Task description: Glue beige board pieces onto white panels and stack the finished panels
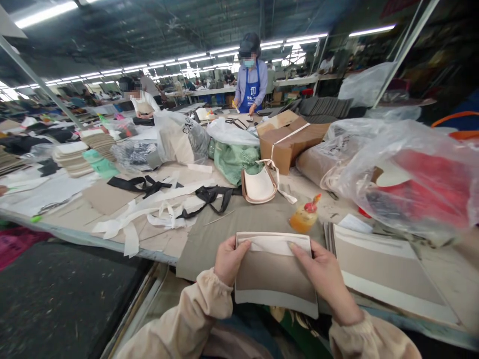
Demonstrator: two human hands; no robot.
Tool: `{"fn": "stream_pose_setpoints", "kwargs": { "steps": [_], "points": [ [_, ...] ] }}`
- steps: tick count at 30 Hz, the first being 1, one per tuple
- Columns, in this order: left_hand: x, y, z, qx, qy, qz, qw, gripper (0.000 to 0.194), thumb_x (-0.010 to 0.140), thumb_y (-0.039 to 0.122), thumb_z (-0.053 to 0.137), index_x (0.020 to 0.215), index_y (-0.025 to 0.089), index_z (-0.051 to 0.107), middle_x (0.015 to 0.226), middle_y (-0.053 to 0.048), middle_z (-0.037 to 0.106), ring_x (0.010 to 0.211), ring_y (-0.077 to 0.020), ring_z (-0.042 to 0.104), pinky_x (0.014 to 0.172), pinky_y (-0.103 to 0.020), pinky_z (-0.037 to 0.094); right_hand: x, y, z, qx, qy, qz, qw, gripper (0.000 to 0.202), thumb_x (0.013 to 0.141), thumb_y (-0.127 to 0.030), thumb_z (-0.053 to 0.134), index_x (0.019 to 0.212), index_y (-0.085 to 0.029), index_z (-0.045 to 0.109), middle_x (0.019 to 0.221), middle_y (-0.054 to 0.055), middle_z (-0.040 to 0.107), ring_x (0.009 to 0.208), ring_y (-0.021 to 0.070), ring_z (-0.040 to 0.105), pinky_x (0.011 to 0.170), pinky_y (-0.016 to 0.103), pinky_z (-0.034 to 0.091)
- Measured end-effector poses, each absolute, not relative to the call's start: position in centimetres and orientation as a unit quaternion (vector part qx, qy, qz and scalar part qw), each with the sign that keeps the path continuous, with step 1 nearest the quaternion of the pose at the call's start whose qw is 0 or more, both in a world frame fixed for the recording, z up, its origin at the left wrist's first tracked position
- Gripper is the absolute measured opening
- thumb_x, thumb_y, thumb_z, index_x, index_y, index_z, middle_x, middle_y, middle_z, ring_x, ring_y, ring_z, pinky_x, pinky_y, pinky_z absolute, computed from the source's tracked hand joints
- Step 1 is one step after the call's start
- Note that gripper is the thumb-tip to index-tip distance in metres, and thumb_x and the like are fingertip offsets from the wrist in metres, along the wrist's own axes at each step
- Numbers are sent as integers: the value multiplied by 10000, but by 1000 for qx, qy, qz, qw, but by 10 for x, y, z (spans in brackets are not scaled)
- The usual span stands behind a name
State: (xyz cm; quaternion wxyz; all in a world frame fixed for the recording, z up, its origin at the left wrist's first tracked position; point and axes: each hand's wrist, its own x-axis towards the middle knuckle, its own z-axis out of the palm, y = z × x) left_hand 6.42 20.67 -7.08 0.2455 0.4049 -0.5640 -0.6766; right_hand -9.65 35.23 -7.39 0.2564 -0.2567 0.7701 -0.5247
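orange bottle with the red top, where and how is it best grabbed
Probably around the rounded body of the orange bottle, below the red top, which narrows to a tip leaning right. Coming from the left looks easier: the flat grey-green sheet lies there, while the stack of panels sits close on its right.

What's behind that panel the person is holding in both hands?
Past the top edge of the beige panel show a greenish-grey sheet and a red-topped orange container. Whatever lies directly behind the panel is covered.
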Motion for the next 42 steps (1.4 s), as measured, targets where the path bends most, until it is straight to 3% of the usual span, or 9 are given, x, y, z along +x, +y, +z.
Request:
{"fn": "stream_pose_setpoints", "kwargs": {
  "steps": [7, 16, 23, 42],
  "points": [
    [70, 204, -66, 350, -549, -721, 239, 353, 733, 392, 653, 966, 126, 649, 886, -67, 686, 721, -172, 615, 649, -254, 477, -94, 347, -79, -236, 746, -555, 281, 414, 749, -497, 600, 1018, -185, 646, 970, 58, 682, 899, 249, 614, 799, 346, 469],
    [67, 202, -76, 414, -547, -684, 248, 367, 690, 440, 670, 864, 117, 694, 710, -43, 675, 591, -152, 578, 527, -235, 449, -93, 346, -85, -228, 739, -562, 293, 404, 747, -493, 614, 1011, -189, 645, 958, 51, 687, 889, 243, 622, 797, 343, 478],
    [68, 202, -74, 404, -507, -721, 245, 334, 695, 409, 680, 860, 119, 693, 681, -28, 667, 584, -142, 579, 532, -227, 448, -93, 347, -84, -233, 749, -550, 287, 417, 738, -495, 613, 1012, -183, 651, 955, 57, 685, 880, 246, 618, 782, 340, 476],
    [74, 205, -65, 404, -390, -797, 225, 425, 643, 329, 756, 991, 111, 648, 695, -53, 687, 647, -195, 648, 578, -269, 515, -92, 345, -81, -262, 696, -614, 264, 308, 817, -457, 549, 825, -168, 656, 722, -7, 604, 699, 161, 516, 628, 240, 389]
  ]
}}
